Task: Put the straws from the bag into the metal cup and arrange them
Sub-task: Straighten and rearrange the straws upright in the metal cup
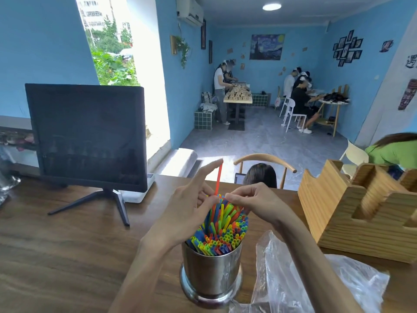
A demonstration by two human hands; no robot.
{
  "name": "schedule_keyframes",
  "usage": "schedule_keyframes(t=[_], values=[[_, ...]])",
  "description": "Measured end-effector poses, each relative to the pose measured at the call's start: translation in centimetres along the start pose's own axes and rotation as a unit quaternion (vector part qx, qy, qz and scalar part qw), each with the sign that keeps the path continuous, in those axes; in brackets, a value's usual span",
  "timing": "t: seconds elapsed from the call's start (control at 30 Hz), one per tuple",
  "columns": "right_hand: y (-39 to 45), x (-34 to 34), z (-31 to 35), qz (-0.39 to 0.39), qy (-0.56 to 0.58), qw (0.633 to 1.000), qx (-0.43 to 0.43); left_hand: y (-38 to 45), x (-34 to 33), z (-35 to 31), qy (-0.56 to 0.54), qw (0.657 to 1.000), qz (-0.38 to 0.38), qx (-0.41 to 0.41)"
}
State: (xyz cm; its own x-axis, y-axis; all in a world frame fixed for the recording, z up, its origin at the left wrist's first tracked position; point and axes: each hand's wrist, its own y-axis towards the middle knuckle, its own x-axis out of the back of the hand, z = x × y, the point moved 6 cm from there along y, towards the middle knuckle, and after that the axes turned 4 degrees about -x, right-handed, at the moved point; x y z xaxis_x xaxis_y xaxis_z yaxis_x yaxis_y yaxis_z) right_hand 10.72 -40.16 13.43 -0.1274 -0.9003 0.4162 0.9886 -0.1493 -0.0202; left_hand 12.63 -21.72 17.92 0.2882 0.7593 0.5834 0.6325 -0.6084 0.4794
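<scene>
Straws (222, 231): right hand (255, 203) pinches them.

Lower lengths of the multicoloured plastic straws (222, 231) hidden inside the shiny cylindrical metal cup (211, 274). Foot of the raised red straw (218, 177) lost behind the left hand (187, 206). Fingertips of the right hand (250, 199) buried among the straw tops; grip there impossible to judge. Crumpled clear plastic bag (316, 281) cut off at the bottom edge. Slotted pale wooden holder (352, 213) cropped at the right edge. Clear glassware (6, 177) cropped at the left edge. Faces of distant people blurred. Wall pictures too small to read.
</scene>
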Motion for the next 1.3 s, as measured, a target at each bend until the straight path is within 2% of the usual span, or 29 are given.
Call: schedule_keyframes(t=[0.2,0.4,0.5,0.6,0.7,0.77,0.87,1.07,1.3], values=[[0.9,0.4,-0.3,0.026,0.027,0.999,-0.027,-0.2,0.7,0.5,0.071,0.997,0.004,0.015],[1.4,0.7,-0.1,0.048,0.0,0.999,-0.022,-0.6,0.8,1.0,0.07,0.997,0.021,0.035],[1.2,1.0,0.8,0.019,-0.028,0.999,0.012,-0.7,0.9,1.1,0.065,0.996,0.03,0.045],[0.7,0.8,2.0,-0.031,-0.113,0.992,0.053,-0.7,0.9,1.1,0.065,0.996,0.033,0.055],[-0.2,0.9,4.1,-0.11,-0.228,0.964,0.082,-0.7,1.0,0.9,0.065,0.996,0.021,0.051],[-1.1,1.4,6.1,-0.146,-0.259,0.949,0.107,-0.5,1.0,0.6,0.063,0.997,0.006,0.047],[-3.1,2.9,9.5,-0.195,-0.235,0.94,0.149,0.2,1.2,0.7,0.038,0.998,-0.031,0.043],[-7.0,4.7,13.8,-0.278,-0.185,0.907,0.257,0.9,-0.1,0.4,0.044,0.998,0.031,0.025],[-8.4,7.7,13.1,-0.354,-0.041,0.878,0.32,0.7,0.6,-0.4,-0.139,0.988,0.046,0.044]])
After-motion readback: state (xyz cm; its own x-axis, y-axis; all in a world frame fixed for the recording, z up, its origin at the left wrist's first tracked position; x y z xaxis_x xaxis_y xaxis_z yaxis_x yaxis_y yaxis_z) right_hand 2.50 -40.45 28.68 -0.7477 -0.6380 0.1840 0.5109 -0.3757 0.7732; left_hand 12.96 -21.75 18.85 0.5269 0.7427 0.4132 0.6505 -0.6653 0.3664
